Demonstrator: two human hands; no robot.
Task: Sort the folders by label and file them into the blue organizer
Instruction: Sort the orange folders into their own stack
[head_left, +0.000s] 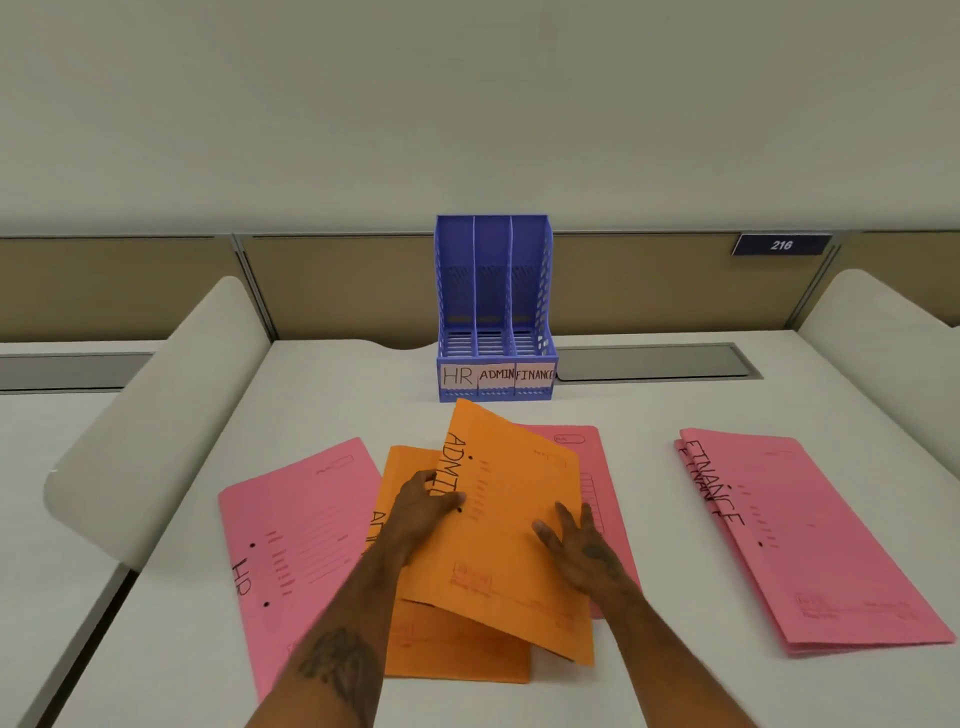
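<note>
Now my left hand (423, 499) pinches an orange card ADMIN folder (514, 483), right hand (587, 551) flat.
Its length points far toward the blue plastic organizer (543, 291).

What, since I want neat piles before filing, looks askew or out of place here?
The top orange ADMIN folder, gripped by the left hand with the right hand flat on it, lies skewed across the lower ADMIN folder and overlaps a pink folder whose label is hidden.
</note>
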